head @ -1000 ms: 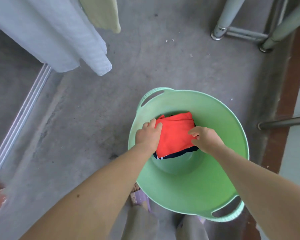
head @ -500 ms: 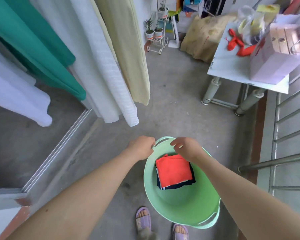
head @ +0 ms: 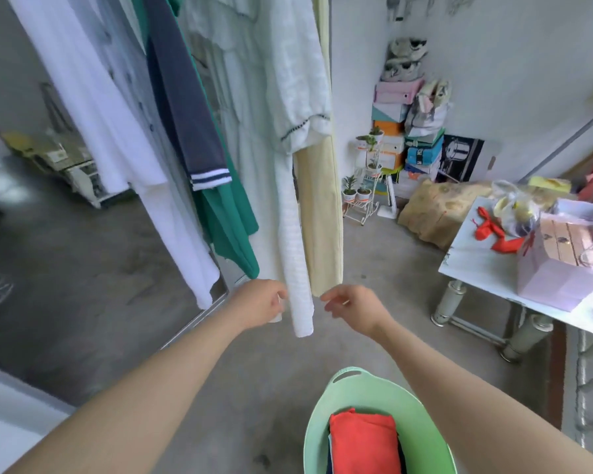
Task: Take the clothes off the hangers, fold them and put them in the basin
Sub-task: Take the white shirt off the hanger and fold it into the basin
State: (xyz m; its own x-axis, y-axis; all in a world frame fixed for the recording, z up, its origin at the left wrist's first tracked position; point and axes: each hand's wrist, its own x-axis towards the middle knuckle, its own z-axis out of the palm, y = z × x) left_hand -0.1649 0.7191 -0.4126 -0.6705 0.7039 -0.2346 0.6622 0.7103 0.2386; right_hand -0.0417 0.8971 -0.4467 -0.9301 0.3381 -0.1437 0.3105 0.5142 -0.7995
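Clothes: orange folded piece (head: pixel 363 443) lies in basin (head: pixel 314 422); left grip (head: pixel 261 302) & right grip (head: pixel 353 302) went up from it to white hanging garment (head: pixel 297 268). Right is loose, empty; left at hem, can't tell if holding

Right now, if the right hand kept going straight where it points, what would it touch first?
Probably the white ribbed garment hanging just beside the fingertips of the right hand; the hem of the cream cloth hangs right above them. Depth is unclear, so it could be either.
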